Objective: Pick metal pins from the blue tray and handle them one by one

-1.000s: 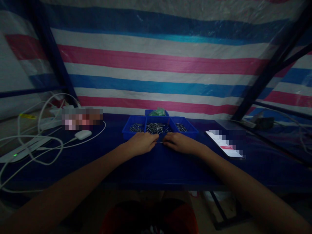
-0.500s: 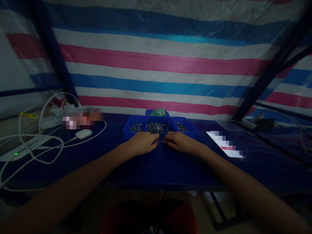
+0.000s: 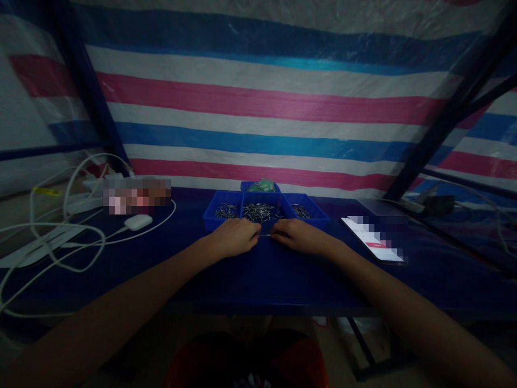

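Midway along the tabletop (image 3: 262, 280), set back from its near edge, the left hand (image 3: 235, 237) and the right hand (image 3: 298, 237) face each other with a small gap between them. A thin metal rod (image 3: 265, 235) bridges that gap; whether it touches the tabletop, I cannot tell. The left fingers are pinched together on one end, the curled right fingers on the other. Just beyond the hands, a left bin (image 3: 226, 198), a middle bin (image 3: 260, 198) and a right bin (image 3: 322, 220), all blue, hold loose metal pins (image 3: 256, 212). Behind them, toward the far edge, a smaller bin (image 3: 244, 187) holds something green (image 3: 262, 186). Toward the right edge lies a lit phone (image 3: 367, 237); toward the left, a white plug (image 3: 138, 223).
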The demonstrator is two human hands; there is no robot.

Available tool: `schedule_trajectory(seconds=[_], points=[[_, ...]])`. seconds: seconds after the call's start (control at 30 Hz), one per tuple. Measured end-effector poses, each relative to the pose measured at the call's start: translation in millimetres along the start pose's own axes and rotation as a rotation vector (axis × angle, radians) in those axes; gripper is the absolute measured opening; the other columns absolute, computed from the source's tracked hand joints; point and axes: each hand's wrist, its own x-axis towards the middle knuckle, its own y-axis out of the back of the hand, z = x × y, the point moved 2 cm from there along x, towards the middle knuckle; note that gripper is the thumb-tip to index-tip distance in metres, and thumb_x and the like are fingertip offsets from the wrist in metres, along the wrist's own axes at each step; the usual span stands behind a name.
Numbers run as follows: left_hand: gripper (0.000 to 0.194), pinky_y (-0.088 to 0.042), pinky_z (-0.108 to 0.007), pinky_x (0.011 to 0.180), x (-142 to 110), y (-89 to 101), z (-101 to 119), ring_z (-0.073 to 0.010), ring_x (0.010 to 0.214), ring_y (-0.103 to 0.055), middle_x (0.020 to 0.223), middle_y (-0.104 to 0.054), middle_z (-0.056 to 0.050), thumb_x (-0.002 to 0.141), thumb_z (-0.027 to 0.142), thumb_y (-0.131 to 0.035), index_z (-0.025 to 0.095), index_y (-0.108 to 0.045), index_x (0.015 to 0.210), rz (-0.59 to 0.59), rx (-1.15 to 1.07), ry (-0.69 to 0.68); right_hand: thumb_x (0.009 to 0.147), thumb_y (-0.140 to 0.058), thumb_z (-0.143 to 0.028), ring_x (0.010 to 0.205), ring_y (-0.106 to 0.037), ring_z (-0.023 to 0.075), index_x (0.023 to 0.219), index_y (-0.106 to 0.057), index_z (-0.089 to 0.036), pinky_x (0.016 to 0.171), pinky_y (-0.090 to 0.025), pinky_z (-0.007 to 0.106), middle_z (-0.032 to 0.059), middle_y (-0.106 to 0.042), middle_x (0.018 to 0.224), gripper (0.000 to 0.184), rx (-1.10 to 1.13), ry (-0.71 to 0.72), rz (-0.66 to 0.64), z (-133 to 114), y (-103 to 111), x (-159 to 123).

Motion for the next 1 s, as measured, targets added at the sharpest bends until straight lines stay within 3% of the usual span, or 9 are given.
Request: schedule_trajectory(seconds=[1.0], points=[[0.017,-0.036,-0.026,0.052,-0.3,1.0,0.0,-0.017,0.066,-0.056,0.076,-0.06,-0.005,0.083,0.027,-0.036,0.018,-0.05,0.085,0.003,-0.003,-0.005,0.085,-0.04,-0.021,0.079,-0.053,0.0147,0.094,-0.056,-0.016,0.072,-0.039,0.03,0.0066,-0.057,0.089,0.019,0.025,0.02,-0.007,-1.1,-1.5,0.6]])
